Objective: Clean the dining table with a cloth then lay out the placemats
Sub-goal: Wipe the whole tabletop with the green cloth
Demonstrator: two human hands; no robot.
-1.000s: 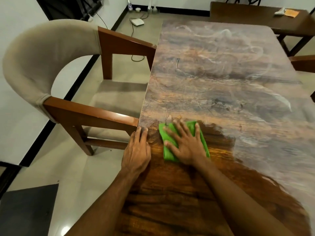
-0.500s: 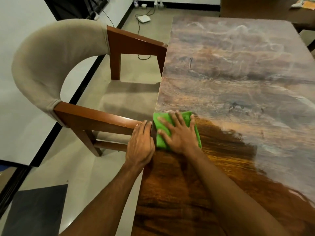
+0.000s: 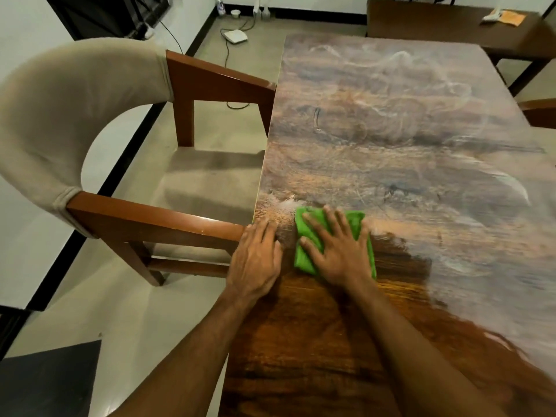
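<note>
Right hand [image 3: 337,254], grip spread flat, presses the green cloth [image 3: 356,222] on the dusty bench [image 3: 391,130] near its left edge, left hand [image 3: 255,260] flat alongside; strokes leftward would likely sweep dust onto the chair seat [image 3: 207,182].

There is one green cloth [image 3: 356,224], and there are two hands: one left hand [image 3: 255,260] and one right hand [image 3: 337,251]. There is one big table [image 3: 391,130], one smaller table [image 3: 436,22] and one chair with a soft back [image 3: 60,115]. One white box [image 3: 236,36] is on the floor [image 3: 90,311].

Glossy wooden table [image 3: 316,341], dusty-matt farther up; soft green cloth [image 3: 358,221].
</note>
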